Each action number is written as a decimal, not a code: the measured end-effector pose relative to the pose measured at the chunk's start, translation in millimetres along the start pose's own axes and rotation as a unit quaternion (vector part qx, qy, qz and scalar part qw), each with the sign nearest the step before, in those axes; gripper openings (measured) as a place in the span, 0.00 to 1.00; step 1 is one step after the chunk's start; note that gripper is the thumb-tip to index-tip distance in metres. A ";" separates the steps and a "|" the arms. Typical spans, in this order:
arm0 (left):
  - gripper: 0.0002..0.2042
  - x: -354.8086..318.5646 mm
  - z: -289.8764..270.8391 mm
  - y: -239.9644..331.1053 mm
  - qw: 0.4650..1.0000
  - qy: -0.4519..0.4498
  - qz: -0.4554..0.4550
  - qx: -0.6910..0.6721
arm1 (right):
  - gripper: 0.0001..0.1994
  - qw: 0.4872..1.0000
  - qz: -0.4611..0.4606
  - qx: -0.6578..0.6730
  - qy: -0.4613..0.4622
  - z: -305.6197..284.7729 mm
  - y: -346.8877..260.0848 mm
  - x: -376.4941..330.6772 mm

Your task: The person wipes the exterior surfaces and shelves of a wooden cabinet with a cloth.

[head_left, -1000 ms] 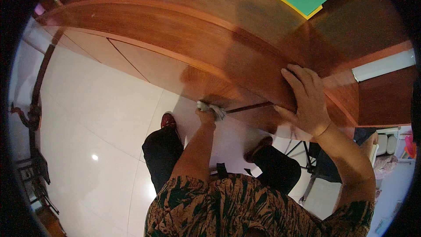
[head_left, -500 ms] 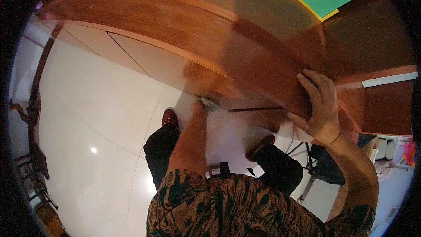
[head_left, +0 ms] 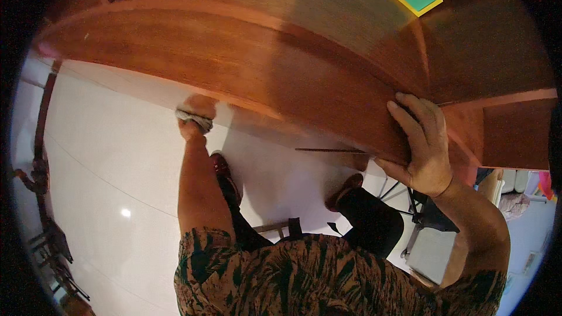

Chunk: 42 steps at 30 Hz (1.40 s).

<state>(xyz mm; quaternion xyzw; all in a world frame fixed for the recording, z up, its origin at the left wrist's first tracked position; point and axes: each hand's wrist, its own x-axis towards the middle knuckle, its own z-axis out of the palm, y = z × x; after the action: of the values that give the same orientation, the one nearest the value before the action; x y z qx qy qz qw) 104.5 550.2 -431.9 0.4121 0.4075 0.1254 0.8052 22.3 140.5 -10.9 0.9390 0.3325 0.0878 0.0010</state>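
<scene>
Head view: left hand [head_left: 189,131] has its fingers closed around a grey cloth [head_left: 202,122], just below the desk [head_left: 193,47] edge; can't tell if cloth touches the front. Right hand [head_left: 426,147] rests on the edge, thumb wide of the fingers. Risks: far left reach could make that palm slip (wood looks glossy); loose grip could drop cloth.

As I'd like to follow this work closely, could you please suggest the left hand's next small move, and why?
Probably a short wipe along the glossy panel under the brown wooden board: the left hand holds a bunched grey cloth at that panel, though contact is hard to confirm, and the right hand grips the board's edge, which could offer support.
</scene>
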 end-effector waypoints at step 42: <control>0.20 -283.4 63.6 186.7 0.945 -0.278 0.168 -0.031 | 0.36 0.990 -0.074 -0.102 0.065 8.3 5.4 -56.9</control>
<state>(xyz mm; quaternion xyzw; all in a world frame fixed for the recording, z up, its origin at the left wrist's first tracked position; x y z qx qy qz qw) -2.5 479.4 -111.3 0.4680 0.0881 0.1514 0.8662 -16.4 101.3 -28.1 0.8989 0.3901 0.1819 0.0821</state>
